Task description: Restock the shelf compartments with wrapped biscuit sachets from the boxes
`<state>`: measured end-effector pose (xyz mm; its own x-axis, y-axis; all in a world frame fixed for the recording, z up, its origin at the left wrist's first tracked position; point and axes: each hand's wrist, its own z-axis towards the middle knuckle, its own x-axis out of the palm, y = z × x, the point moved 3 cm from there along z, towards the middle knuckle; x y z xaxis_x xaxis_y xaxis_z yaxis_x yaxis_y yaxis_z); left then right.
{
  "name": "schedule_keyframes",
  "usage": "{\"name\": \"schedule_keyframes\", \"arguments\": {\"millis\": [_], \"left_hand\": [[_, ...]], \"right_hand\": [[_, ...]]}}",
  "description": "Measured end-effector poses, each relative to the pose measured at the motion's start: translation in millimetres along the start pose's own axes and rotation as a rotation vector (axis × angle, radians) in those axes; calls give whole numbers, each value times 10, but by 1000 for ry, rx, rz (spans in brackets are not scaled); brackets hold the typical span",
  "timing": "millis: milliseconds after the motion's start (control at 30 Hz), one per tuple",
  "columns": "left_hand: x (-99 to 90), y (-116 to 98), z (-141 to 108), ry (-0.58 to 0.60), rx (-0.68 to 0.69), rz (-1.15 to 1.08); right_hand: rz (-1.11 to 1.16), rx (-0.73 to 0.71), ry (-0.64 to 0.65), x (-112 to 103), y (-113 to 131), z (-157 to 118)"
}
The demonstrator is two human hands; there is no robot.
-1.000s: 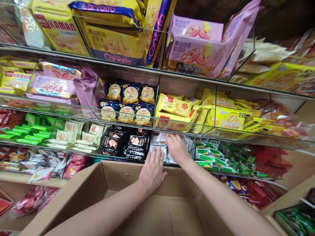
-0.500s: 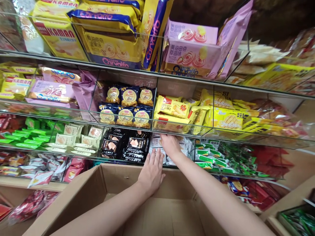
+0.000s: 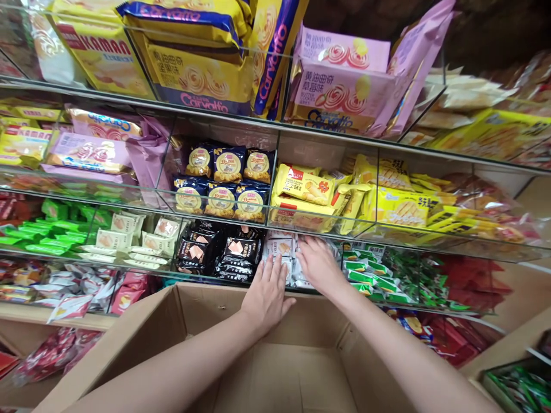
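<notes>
Small white snack packets (image 3: 282, 244) lie in a glass-fronted shelf compartment ahead of me. My left hand (image 3: 264, 292) rests at the front of this compartment, fingers stretched out flat against the packets or the glass lip; I cannot tell which. My right hand (image 3: 317, 264) reaches over the lip into the right part of the same compartment, its fingers spread over the white packets. Black snack packets (image 3: 236, 252) sit directly left of them, and green-and-white packets (image 3: 365, 272) to the right. Beneath both forearms stands an open cardboard box (image 3: 202, 301).
Navy cookie packets (image 3: 228, 166) and yellow snack packets (image 3: 307, 186) fill the shelf above. Higher up are large Carvalfo packs (image 3: 198, 80) and pink cookie packs (image 3: 340, 86). Glass strips and dividers edge each compartment.
My right hand has moved to the right across the white packets, uncovering those in the middle. My left hand stays nearly in place. The view has shifted slightly.
</notes>
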<state>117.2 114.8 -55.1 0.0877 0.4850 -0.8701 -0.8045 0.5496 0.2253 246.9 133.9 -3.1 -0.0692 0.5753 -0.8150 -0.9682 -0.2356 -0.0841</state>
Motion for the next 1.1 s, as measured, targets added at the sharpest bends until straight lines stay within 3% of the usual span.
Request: {"name": "schedule_keyframes", "arguments": {"millis": [200, 467, 767, 933, 1100], "left_hand": [[-127, 104, 273, 10, -16, -22], [-221, 114, 495, 92, -52, -50], [-268, 136, 473, 129, -26, -62], [-284, 140, 467, 126, -12, -61], [-293, 129, 446, 96, 38, -66]], "right_hand": [[-55, 90, 145, 57, -311, -82], [-32, 72, 265, 148, -376, -37], [104, -30, 207, -30, -377, -292], [200, -111, 231, 75, -280, -524], [252, -202, 219, 103, -246, -513]]}}
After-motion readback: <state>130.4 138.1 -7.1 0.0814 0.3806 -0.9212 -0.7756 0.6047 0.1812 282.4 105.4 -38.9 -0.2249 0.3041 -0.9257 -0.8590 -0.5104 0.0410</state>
